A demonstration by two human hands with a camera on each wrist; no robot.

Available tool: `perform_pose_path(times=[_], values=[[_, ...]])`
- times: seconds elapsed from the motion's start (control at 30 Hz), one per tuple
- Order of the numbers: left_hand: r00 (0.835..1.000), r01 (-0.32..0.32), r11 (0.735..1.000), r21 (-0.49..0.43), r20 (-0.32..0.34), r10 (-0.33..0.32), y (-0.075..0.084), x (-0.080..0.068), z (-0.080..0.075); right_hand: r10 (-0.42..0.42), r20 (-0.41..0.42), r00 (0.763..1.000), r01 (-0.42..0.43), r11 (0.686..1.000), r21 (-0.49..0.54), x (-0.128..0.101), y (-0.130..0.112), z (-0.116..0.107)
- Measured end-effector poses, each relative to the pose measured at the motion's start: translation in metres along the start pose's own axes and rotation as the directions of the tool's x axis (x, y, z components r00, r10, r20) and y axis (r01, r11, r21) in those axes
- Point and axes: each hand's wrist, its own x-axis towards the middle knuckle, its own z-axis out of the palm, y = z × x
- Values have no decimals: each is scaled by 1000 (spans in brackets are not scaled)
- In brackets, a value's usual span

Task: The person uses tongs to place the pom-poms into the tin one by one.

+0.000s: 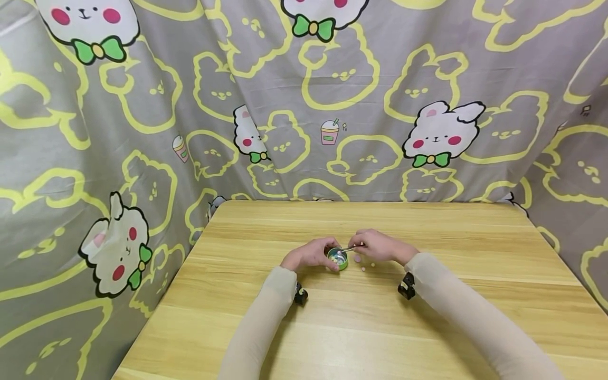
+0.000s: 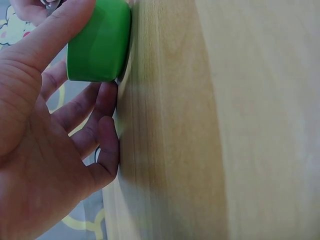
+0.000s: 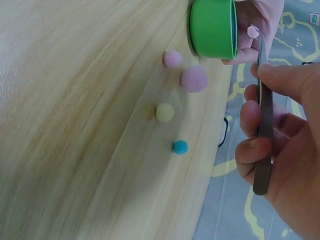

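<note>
A small round green tin point(image 1: 343, 266) stands on the table with several pom-poms inside. My left hand point(image 1: 313, 254) holds it from the left, thumb on the near side and fingers around the back. In the right wrist view my right hand point(image 3: 292, 100) grips metal tweezers point(image 3: 265, 135) between thumb and fingers. A small light pink pom-pom point(image 3: 253, 32) is at the tweezers' tips, level with the tin's mouth. Beside the tin on the table lie a large pink pom-pom point(image 3: 194, 79), a smaller pink one point(image 3: 173, 59), a pale yellow one point(image 3: 164, 112) and a blue one point(image 3: 180, 147).
The wooden table point(image 1: 361, 327) reaches back to a grey patterned curtain point(image 1: 361, 100), which also hangs at the left and right sides. A small black device point(image 1: 407, 286) is worn at the right wrist, another point(image 1: 301, 293) at the left.
</note>
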Motion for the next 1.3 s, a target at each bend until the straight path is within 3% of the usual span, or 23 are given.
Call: perform_pose_path(times=[0.27, 0.7, 1.3], values=[[1000, -30, 999, -22, -6, 29, 4, -3, -1, 56, 11, 998, -56, 998, -1, 1, -3, -1], [1000, -15, 1000, -18, -5, 15, 0, -1, 1, 51, -11, 999, -51, 999, -8, -5, 0, -7], [1000, -12, 999, -31, 5, 12, -1, -1, 1, 72, -32, 997, -72, 997, -11, -36, 16, -16]])
